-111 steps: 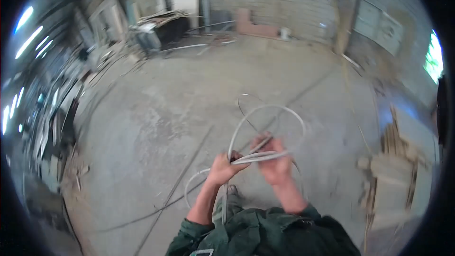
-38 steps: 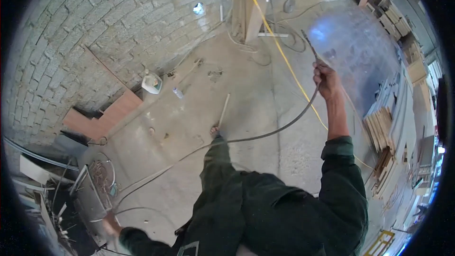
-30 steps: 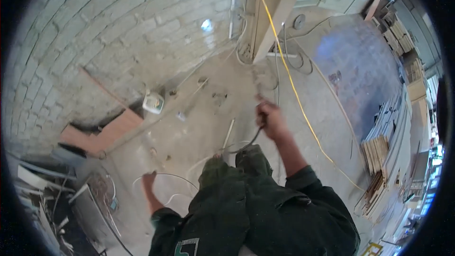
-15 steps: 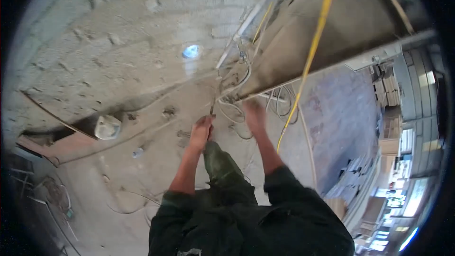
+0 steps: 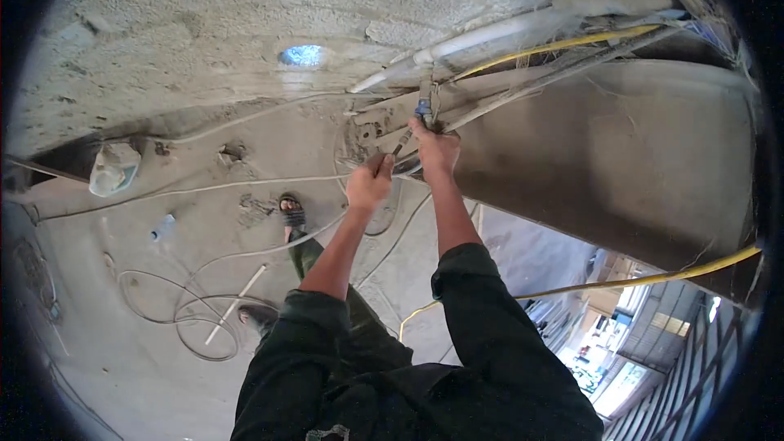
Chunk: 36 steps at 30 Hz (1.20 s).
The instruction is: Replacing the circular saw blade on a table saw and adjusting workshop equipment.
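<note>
My left hand (image 5: 370, 184) is closed around a thin dark rod-like piece (image 5: 401, 145). Its lighter end points up toward my other hand; whether it is a hose end or a tool I cannot tell. My right hand (image 5: 438, 151) is closed just below a small blue-topped valve (image 5: 423, 107) by the wall. The fingers wrap the fitting or hose under that valve, and the palm hides most of it. A white plastic pipe (image 5: 482, 33) runs along the wall above the valve, and a pale hose loops beneath both hands.
A large brown panel (image 5: 604, 163) leans at the right. A yellow hose (image 5: 637, 282) passes below it. Thin hose lies coiled (image 5: 184, 318) on the floor, near a clear bottle (image 5: 163, 227) and a whitish container (image 5: 114, 170). My sandalled foot (image 5: 291, 208) stands behind my left forearm.
My right hand has gone up and left to the blue-topped valve and closed there. My left hand, still holding the dark piece, has come nearer to it. The view has turned and moved closer to the wall.
</note>
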Tool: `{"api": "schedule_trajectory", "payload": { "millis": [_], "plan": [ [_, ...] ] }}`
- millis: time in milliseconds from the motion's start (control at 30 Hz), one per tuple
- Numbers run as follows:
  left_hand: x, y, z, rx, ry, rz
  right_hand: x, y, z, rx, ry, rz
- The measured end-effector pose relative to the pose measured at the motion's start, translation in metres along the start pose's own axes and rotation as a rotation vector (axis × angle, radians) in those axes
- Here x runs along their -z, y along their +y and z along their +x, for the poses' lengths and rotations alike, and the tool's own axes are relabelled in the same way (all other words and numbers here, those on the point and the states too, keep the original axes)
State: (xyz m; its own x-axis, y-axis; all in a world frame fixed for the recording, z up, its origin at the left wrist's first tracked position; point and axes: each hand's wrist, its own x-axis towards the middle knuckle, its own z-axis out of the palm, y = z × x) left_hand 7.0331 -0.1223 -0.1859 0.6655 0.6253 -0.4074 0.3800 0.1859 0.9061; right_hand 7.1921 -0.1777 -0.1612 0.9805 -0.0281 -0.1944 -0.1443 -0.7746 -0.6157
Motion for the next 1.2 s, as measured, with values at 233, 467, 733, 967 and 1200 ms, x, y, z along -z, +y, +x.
{"api": "schedule_trajectory", "payload": {
  "millis": [233,467,733,967,1200],
  "plan": [
    [-0.036,-0.012,0.009,0.071,-0.034,-0.376,-0.007,-0.015,-0.013,0.122,0.083,0.215],
    [-0.052,0.014,0.045,0.062,-0.065,-0.281,-0.014,0.006,0.004,0.098,0.078,0.211],
    [-0.063,0.043,0.046,0.34,0.108,-0.05,0.002,-0.01,-0.006,0.104,-0.227,0.308],
    [-0.07,0.033,0.048,0.351,0.117,-0.117,0.006,-0.018,-0.021,-0.088,-0.326,0.426],
    [-0.05,-0.011,0.061,-0.256,-0.152,0.46,0.013,-0.019,-0.023,-0.154,-0.511,0.324]
  ]
}}
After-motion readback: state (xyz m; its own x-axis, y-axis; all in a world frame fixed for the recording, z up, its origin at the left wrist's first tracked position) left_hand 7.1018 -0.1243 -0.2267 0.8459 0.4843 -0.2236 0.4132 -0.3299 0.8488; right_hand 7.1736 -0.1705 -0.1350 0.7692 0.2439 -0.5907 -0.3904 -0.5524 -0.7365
